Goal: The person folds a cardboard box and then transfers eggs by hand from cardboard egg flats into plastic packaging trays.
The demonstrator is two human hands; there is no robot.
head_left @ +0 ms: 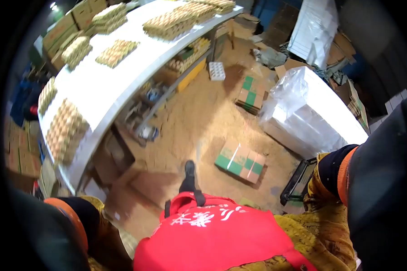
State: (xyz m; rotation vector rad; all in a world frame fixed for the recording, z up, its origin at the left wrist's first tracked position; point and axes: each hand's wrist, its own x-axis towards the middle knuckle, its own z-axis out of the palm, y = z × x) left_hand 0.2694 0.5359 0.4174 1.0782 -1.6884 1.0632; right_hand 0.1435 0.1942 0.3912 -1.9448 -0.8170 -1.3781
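On tbl (115, 83), fwd L of hands (unseen, can't tell grip), egg trays (67, 128).

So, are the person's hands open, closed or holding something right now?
Left hand: out of sight, so it can't be told; the left sleeve shows.
Right hand: out of sight too, can't be told; the right sleeve shows.
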